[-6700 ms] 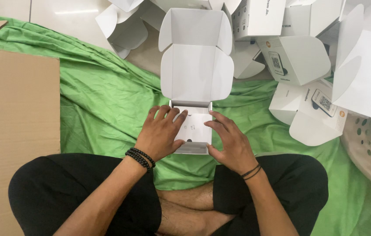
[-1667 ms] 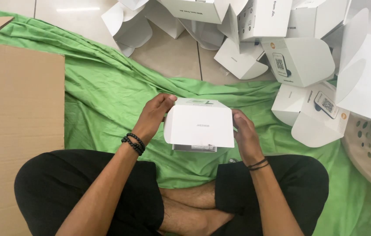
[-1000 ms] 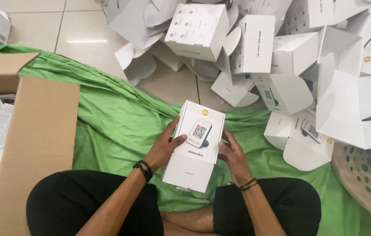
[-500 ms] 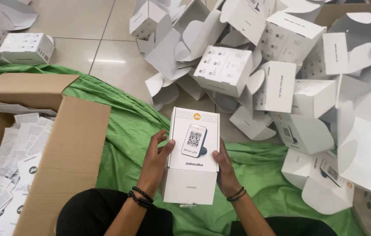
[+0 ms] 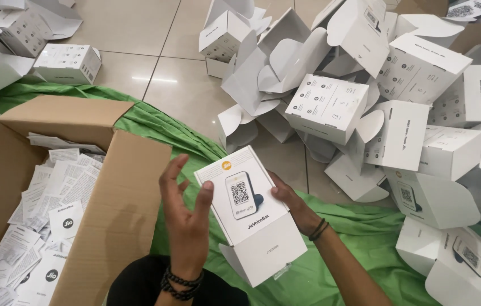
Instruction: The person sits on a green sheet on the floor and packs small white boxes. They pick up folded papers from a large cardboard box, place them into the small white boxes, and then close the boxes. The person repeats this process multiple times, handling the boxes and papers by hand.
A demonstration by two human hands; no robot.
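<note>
Precariously, the right hand (image 5: 291, 204) alone gripped the white box (image 5: 250, 215) beside the cardboard carton (image 5: 121, 198); the left hand (image 5: 186, 218), spread wide, barely touched, so it might slip.

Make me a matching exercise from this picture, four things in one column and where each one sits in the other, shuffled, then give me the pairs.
Things:
1. closed white box
2. paper leaflets
3. green cloth
4. heap of open white boxes

Places:
A. inside the brown cardboard carton on the left
B. spread over the tiled floor, under the carton
C. piled at the upper right of the view
D. between the left hand and the right hand

Pairs: 1-D, 2-A, 3-B, 4-C
</note>
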